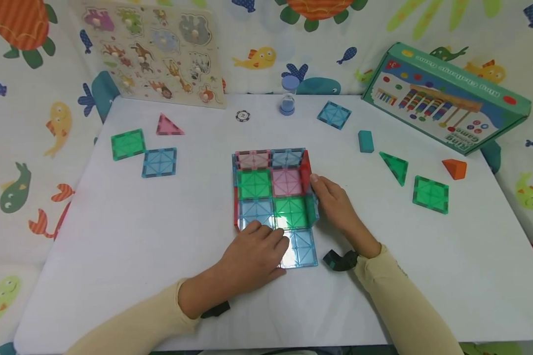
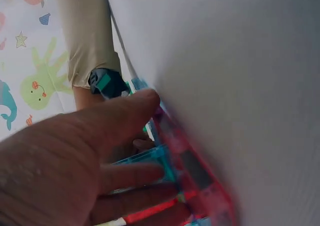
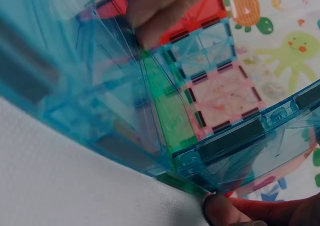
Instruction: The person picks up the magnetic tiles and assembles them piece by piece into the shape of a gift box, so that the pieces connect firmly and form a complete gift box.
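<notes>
A box of see-through magnetic tiles (image 1: 255, 184) stands mid-table, with green, pink and blue floor squares and upright walls at the back and sides. At its near side my left hand (image 1: 255, 251) curls over, hiding much of that edge. The left wrist view shows its thumb and fingers on either side of a pinkish-red magnetic tile (image 2: 192, 168). In front, a blue magnetic tile (image 1: 303, 249) lies flat, partly under that hand. My right hand (image 1: 335, 204) rests its extended fingers against the outside of the right wall (image 1: 306, 170), beside a blue wall tile (image 3: 245, 141).
Loose tiles lie left, including a pink triangle (image 1: 169, 125) and a green square (image 1: 128, 144). Right are a green triangle (image 1: 395, 167), orange block (image 1: 455, 168) and teal block (image 1: 366, 141). Behind stand a sand timer (image 1: 288, 96), animal puzzle board (image 1: 160, 54) and green game box (image 1: 446, 98).
</notes>
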The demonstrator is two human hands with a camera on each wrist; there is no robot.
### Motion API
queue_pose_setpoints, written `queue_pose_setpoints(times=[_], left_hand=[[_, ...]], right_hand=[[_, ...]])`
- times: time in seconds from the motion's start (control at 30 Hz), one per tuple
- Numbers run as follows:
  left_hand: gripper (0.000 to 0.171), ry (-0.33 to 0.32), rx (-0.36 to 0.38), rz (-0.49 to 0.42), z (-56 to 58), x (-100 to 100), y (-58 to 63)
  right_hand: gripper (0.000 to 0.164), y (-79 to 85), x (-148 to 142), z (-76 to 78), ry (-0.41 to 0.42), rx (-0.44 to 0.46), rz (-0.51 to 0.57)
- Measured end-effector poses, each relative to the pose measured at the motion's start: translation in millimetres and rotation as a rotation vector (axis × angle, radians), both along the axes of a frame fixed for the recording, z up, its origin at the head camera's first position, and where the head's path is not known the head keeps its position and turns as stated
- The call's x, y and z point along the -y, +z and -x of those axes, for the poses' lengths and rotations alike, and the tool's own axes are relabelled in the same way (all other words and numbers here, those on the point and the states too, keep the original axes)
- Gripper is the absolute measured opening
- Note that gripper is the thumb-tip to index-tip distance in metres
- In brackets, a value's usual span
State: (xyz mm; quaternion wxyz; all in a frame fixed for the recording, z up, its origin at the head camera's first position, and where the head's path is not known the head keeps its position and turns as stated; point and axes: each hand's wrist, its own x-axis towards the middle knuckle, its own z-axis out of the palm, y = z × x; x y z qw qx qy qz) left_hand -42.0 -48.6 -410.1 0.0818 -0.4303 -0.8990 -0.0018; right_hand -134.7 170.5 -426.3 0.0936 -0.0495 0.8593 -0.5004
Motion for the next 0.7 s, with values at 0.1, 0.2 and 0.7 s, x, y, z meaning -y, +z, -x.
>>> queue_pose_setpoints(times=[0.1,0.2,0.7], left_hand=[[0.047,-0.038,-0.005,-0.015,-0.7,0,4.3],[0.034,-0.068,-0.016,-0.041,-1.7,1,11.6],[0.012,-0.014,-0.199,-0.259,28.6,10,43.0]], right_hand=[[0.06,0.6,0,0.6,0.0,-0.002,0.005],[0.059,0.9,1,1.0,0.001,0.004,0.006],[0.06,1.2,0,0.7,0.011,0.026,0.009]])
